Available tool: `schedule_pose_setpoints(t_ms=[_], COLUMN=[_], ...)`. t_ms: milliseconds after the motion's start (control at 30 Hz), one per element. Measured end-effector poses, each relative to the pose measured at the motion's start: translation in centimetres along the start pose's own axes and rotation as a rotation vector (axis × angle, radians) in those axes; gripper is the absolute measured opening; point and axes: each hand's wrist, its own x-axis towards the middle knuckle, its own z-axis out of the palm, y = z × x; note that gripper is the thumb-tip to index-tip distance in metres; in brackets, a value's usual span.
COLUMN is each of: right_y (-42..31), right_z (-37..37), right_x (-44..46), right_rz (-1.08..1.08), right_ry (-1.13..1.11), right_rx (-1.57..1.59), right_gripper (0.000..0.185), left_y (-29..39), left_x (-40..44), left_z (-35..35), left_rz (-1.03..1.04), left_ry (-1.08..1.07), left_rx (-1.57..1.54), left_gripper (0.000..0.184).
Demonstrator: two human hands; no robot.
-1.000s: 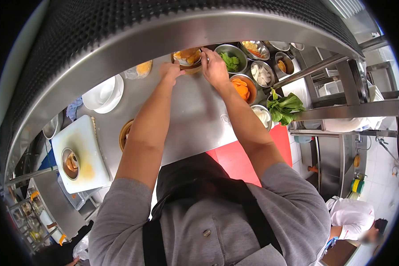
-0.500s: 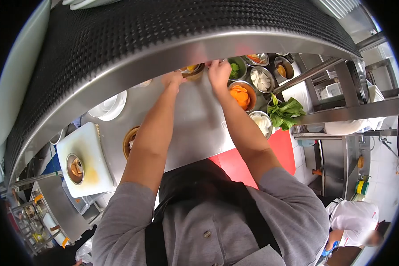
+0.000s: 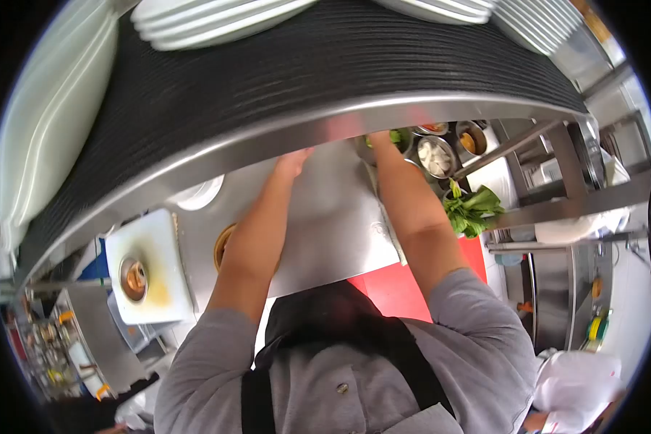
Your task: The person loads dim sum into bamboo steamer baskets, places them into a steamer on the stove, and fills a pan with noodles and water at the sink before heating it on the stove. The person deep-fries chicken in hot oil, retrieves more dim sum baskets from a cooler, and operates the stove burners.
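My left hand reaches under the front edge of the overhead shelf, above the steel counter. Its fingers are partly cut off by that edge, so their grip does not show. My right hand is farther right, beside a metal bowl of chopped green vegetable. The shelf hides its fingertips. To the right stand a bowl of white slices and a leafy green bunch. My right forearm covers the containers nearest to it.
Stacked white plates sit on the black shelf mat. At left, a white cutting board carries a small metal bowl of food. A wooden-rimmed bowl is partly behind my left arm. A co-worker is at lower right.
The view has tilted up, so the shelf covers more of the counter's far side. My right hand has moved right toward the green vegetable; the bowl between my hands is no longer visible.
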Motion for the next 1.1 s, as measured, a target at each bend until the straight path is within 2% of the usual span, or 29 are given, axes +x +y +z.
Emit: schedule_pose_setpoints(t_ms=[33, 67, 100, 167, 200, 233, 267, 300, 333, 400, 433, 500, 533, 600, 633, 667, 700, 767, 833, 900, 933, 967, 1033, 1067, 1100], right_y=[2.6, 2.3, 0.6, -5.2, -10.1, -16.4, -16.3, -17.4, -18.6, -24.6, -26.7, -34.0, -36.2, -40.2, -41.8, -43.1, -44.6, -47.8, -49.0, -52.1, -53.0, -53.9, -55.4, -55.2, -54.9], right_z=[2.1, 1.6, 0.0, -4.7, -8.7, -12.8, -11.9, -11.4, -11.6, -13.4, -13.8, -15.6, -15.7, -15.2, -14.9, -14.2, -13.3, -11.5, -8.6, -7.5, -8.1, -9.2, -10.1, -10.1, -10.0], right_x=[-1.2, -1.3, -1.0, -0.3, 0.5, 1.1, -2.0, -4.6, -8.0, -14.3, -18.0, -23.1, -24.3, -26.5, -27.2, -27.5, -27.7, -27.9, -29.4, -30.3, -31.2, -32.4, -33.6, -33.7, -33.8], right_rz=[-0.173, -0.165, -0.061, 0.215, 0.203, 0.560, 0.488, 0.306, 0.400, 0.245, 0.158, 0.281, 0.270, -0.285, -0.287, -0.169, -0.048, 0.074, 0.154, 0.240, 0.324, 0.364, 0.330, 0.351, 0.451], right_ry=[0.017, -0.042, -0.111, -0.269, -0.266, -0.377, 0.055, 0.212, 0.064, -0.198, -0.348, -0.699, -0.720, -0.820, -0.831, -0.888, -0.932, -0.843, -0.742, -0.684, -0.654, -0.578, -0.765, -0.701, -0.774], right_rx=[-0.030, -0.085, -0.164, -0.373, -0.485, -0.240, 0.136, 0.323, 0.464, 0.420, 0.483, 0.778, 0.784, 0.909, 0.909, 0.884, 0.860, 0.833, 0.812, 0.787, 0.785, 0.741, 0.663, 0.641, 0.586], right_gripper=[0.037, 0.036, 0.035, 0.034, 0.035, 0.039, 0.033, 0.029, 0.027, 0.020, 0.026, 0.019, 0.019, 0.021, 0.021, 0.020, 0.020, 0.021, 0.022, 0.023, 0.024, 0.024, 0.030, 0.030, 0.034], left_y=[0.5, 2.1, 3.9, 5.7, 5.5, 5.2, 5.2, 5.2, 5.2, 5.9, 6.6, 7.2, 8.0, 9.4, 9.6, 9.1, 7.5, 4.5, 4.4, 2.8, 3.1, 3.3, 4.6, 5.4, 6.2], left_x=[-2.2, -5.6, -8.8, -15.4, -17.7, -20.2, -22.5, -24.7, -26.8, -30.9, -33.0, -35.4, -36.7, -39.1, -40.1, -40.5, -40.2, -38.5, -37.7, -35.2, -34.4, -33.9, -31.8, -30.7, -29.8], left_z=[-1.0, -1.8, -2.8, -7.2, -10.4, -14.2, -17.7, -21.2, -24.7, -30.4, -32.6, -37.0, -38.4, -41.3, -43.3, -45.9, -50.1, -56.3, -57.2, -58.9, -58.7, -58.7, -58.6, -57.6, -56.4], left_rz=[0.008, 0.039, 0.078, 0.283, 0.371, 0.452, 0.477, 0.495, 0.522, 0.559, 0.567, 0.648, 0.640, 0.594, 0.545, 0.452, 0.347, 0.134, -0.018, 0.150, 0.167, 0.156, 0.146, 0.155, 0.158], left_ry=[0.038, -0.012, -0.063, -0.048, 0.018, 0.093, 0.222, 0.353, 0.489, 0.755, 0.876, 1.064, 1.134, 1.240, 1.321, 1.353, 1.340, 1.198, 0.943, 0.718, 0.652, 0.565, 0.520, 0.457, 0.316], left_rx=[-0.015, 0.036, 0.091, 0.100, 0.117, 0.135, 0.176, 0.213, 0.287, 0.480, 0.602, 0.537, 0.509, 0.601, 0.704, 0.720, 0.890, 0.919, 0.634, 0.342, 0.176, 0.214, 0.204, 0.231, 0.375], left_gripper=[0.038, 0.038, 0.037, 0.037, 0.036, 0.036, 0.033, 0.030, 0.031, 0.033, 0.035, 0.035, 0.032, 0.031, 0.031, 0.033, 0.039, 0.046, 0.046, 0.038, 0.032, 0.032, 0.030, 0.030, 0.029])
